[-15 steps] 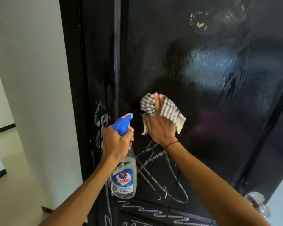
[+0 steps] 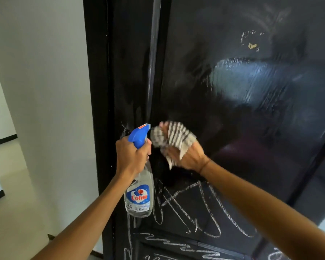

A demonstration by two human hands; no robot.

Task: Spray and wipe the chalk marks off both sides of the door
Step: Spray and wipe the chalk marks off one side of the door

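A glossy black door (image 2: pixel 242 94) fills the view, wet and streaked in its upper panel. White chalk marks (image 2: pixel 195 209) scrawl across its lower part. My left hand (image 2: pixel 132 155) grips the neck of a clear spray bottle (image 2: pixel 139 196) with a blue trigger head, held upright by the door's left edge. My right hand (image 2: pixel 186 154) presses a checked grey-and-white cloth (image 2: pixel 174 136) against the door just right of the bottle's nozzle, above the chalk scribbles. The cloth is blurred.
The black door frame (image 2: pixel 96 109) stands at the left, with a white wall (image 2: pixel 41 91) beside it. A pale floor (image 2: pixel 11 212) shows at the lower left. A chipped patch of paint (image 2: pixel 251 44) marks the door high up.
My right hand has slid the cloth left and slightly down, next to the spray head. Chalk on the door's left edge looks wiped away. My view has shifted left and down.
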